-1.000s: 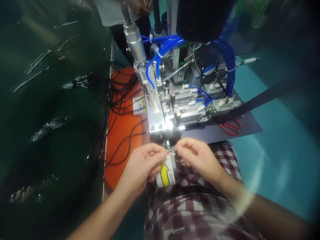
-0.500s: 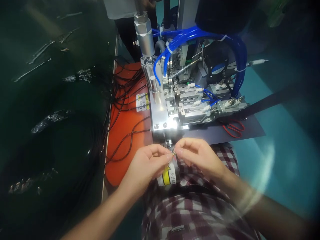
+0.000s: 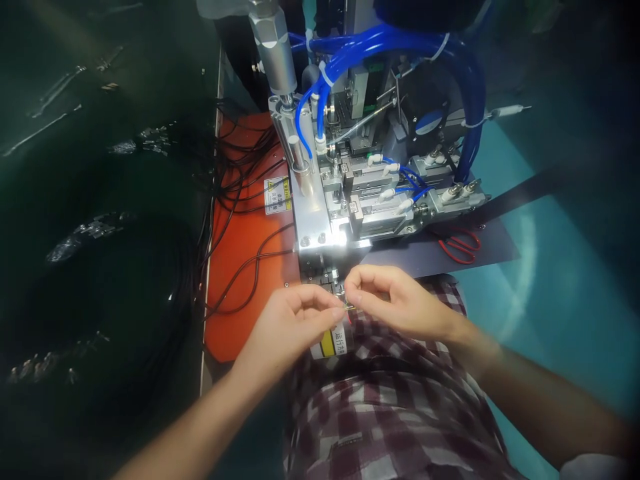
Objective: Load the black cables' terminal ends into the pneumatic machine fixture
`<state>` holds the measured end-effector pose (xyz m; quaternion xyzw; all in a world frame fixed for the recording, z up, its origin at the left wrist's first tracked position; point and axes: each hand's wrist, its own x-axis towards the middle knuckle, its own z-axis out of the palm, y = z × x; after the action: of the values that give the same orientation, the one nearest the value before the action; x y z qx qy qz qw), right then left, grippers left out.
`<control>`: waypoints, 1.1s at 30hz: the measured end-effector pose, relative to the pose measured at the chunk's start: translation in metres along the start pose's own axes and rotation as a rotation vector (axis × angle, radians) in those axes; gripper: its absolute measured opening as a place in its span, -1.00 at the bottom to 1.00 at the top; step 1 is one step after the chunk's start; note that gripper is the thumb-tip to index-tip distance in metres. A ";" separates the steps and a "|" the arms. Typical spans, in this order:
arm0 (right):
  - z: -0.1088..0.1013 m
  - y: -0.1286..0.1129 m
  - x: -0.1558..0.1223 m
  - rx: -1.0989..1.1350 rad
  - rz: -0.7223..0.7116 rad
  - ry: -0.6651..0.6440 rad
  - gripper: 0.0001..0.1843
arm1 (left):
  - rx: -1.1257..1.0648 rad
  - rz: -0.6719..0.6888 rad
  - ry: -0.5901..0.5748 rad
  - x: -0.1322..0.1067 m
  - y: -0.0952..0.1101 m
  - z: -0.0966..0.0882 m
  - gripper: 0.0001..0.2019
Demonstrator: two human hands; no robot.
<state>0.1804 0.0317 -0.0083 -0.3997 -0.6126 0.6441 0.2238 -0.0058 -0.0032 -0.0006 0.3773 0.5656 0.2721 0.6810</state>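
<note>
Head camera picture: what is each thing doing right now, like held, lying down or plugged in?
left hand: fingers pinched shut on the tiny metal piece.
right hand: fingers pinched on the same piece.
tiny metal piece: held between both hands.
red scissors: lying flat on the dark sheet.
black wires: loose across the orange mat.
blue hoses: plugged into the machine.

The person wears a maroon-and-white checked garment [image 3: 395, 407] (dark bands between squares), left hand [image 3: 290, 327] and right hand [image 3: 400, 303] bare.
</note>
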 end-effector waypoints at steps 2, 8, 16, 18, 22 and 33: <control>0.000 -0.001 -0.001 -0.017 -0.033 -0.004 -0.85 | -0.005 -0.001 -0.006 0.000 0.000 0.000 -0.84; 0.003 0.002 0.002 0.012 -0.079 0.000 -0.86 | -0.028 -0.016 0.055 -0.001 0.003 0.002 -0.88; 0.008 0.012 0.011 0.103 0.034 0.136 -0.76 | -0.022 -0.095 0.146 0.006 0.010 0.001 -0.81; 0.009 0.012 0.010 0.057 0.011 0.149 -0.77 | -0.002 -0.096 0.140 0.008 0.012 0.000 -0.80; 0.010 0.008 0.010 -0.144 -0.088 0.176 -0.80 | 0.040 -0.080 0.133 0.010 0.015 0.000 -0.80; 0.012 0.016 0.014 -0.095 -0.083 0.266 -0.81 | 0.204 0.004 0.142 0.012 0.014 0.001 -0.80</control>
<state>0.1656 0.0330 -0.0279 -0.4662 -0.6234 0.5457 0.3102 -0.0016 0.0138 0.0039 0.4257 0.6362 0.2406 0.5967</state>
